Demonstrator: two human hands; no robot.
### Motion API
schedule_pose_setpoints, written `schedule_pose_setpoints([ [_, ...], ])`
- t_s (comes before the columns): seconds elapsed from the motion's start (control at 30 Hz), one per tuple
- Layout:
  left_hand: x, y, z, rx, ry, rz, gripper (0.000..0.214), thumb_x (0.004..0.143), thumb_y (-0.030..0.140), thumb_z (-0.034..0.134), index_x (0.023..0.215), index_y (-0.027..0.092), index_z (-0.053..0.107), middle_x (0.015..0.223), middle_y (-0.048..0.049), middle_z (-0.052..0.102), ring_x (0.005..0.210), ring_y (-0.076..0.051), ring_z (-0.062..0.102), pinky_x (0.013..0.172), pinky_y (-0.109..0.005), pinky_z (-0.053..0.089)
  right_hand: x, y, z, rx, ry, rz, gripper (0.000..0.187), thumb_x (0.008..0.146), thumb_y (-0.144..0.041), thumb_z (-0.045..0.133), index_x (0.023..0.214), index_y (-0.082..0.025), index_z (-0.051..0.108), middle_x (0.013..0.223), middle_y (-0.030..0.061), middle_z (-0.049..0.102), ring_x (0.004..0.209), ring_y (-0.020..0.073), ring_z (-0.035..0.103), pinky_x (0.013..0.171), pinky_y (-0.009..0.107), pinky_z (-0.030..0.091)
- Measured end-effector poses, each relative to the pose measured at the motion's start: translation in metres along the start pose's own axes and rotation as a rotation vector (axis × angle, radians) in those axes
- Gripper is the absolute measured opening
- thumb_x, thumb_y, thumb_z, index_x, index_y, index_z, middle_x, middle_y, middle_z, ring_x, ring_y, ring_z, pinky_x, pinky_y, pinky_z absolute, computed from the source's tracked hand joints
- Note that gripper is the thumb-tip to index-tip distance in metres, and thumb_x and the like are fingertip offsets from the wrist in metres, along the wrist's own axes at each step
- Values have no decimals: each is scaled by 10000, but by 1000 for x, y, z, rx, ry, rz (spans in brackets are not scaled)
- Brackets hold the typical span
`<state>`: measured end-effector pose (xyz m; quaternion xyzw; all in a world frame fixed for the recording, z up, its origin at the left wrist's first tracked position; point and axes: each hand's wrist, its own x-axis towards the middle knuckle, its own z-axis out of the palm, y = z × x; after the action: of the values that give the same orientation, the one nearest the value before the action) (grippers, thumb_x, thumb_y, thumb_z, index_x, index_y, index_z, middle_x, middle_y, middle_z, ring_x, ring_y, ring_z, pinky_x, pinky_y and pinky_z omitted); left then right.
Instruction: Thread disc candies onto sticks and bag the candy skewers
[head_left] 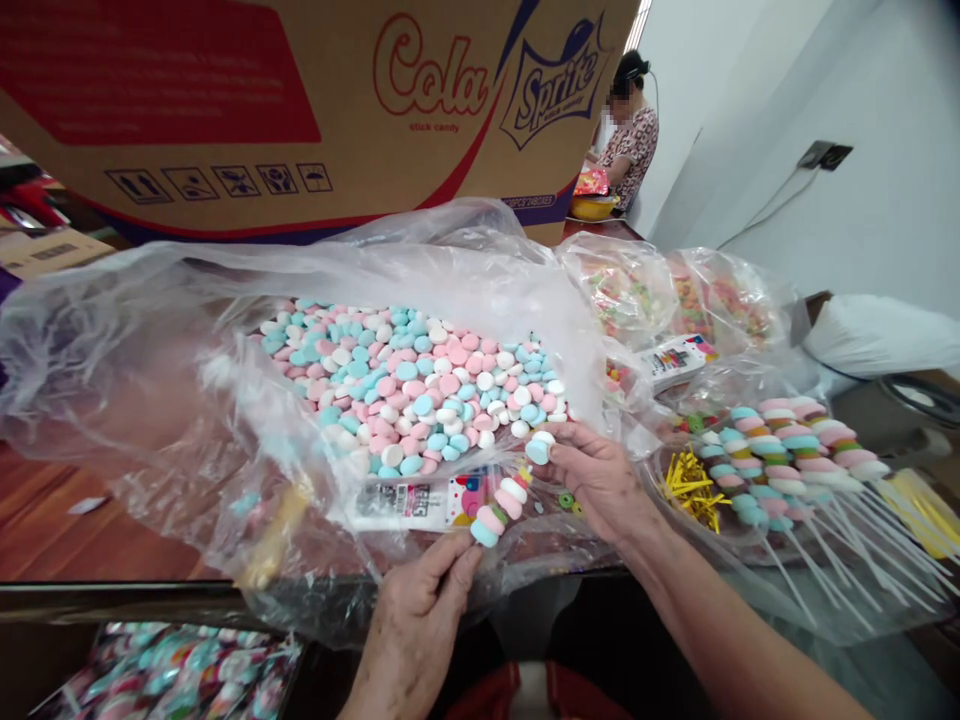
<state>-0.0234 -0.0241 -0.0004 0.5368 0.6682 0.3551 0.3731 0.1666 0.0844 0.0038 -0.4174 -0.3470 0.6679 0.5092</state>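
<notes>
My left hand [420, 610] is closed at the lower end of a candy skewer [501, 511], threaded with blue, pink, white and green pieces and tilted up to the right. Between the thumb and fingers of my right hand [592, 470] are candy pieces [538, 447], one white and one pale blue, just above the skewer's top end. Behind both hands lies a heap of pink, blue and white candies [420, 390] in an open clear plastic bag [180, 400]. Printed labels [405, 502] lie beneath the plastic in front of the heap.
Threaded candy skewers [795, 450] with white sticks lie at the right beside gold twist ties [691, 490]. Bags of gummy candy [630, 285] sit behind them. A large cardboard box [315, 110] stands at the back. Wrapped candies [187, 670] fill a box lower left. Another person [634, 140] sits beyond.
</notes>
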Motion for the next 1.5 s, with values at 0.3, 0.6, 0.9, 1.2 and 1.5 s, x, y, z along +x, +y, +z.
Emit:
schedule_pose_setpoints([
  [0.3, -1, 7, 3, 22, 28, -16, 290, 832, 404, 574, 842, 181, 760, 488, 52, 497, 468, -123, 441, 479, -197, 371, -5, 8, 5, 64, -11, 26, 316, 629, -266, 813, 919, -177, 726, 888, 30, 732, 807, 165, 654, 739, 304, 535],
  [0.6, -1, 4, 3, -8, 40, -6, 274, 825, 385, 579, 830, 179, 759, 496, 50, 489, 474, -121, 431, 470, -190, 362, -4, 11, 5, 54, 0, -15, 289, 646, -275, 803, 914, -197, 727, 883, 17, 738, 785, 157, 663, 728, 291, 528],
  [0.9, 0, 4, 7, -17, 80, -41, 306, 794, 405, 593, 867, 172, 777, 468, 46, 470, 453, -129, 416, 424, -202, 332, -7, 17, -6, -385, -61, -209, 253, 786, -333, 710, 1023, -252, 746, 1035, 9, 742, 964, 197, 668, 927, 369, 507],
  [1.2, -4, 0, 20, -153, 76, -65, 297, 830, 416, 561, 813, 169, 726, 494, 48, 444, 468, -122, 409, 449, -203, 345, -12, 13, -6, -627, -143, -413, 278, 861, -274, 623, 1124, -288, 714, 1130, -1, 723, 1037, 207, 679, 956, 379, 530],
  [1.5, -3, -3, 28, -244, 63, -83, 313, 844, 427, 572, 875, 156, 726, 512, 53, 427, 476, -110, 386, 460, -201, 335, -16, 16, -4, -801, -154, -664, 315, 880, -215, 565, 1151, -303, 700, 1097, -11, 734, 965, 181, 707, 878, 307, 573],
])
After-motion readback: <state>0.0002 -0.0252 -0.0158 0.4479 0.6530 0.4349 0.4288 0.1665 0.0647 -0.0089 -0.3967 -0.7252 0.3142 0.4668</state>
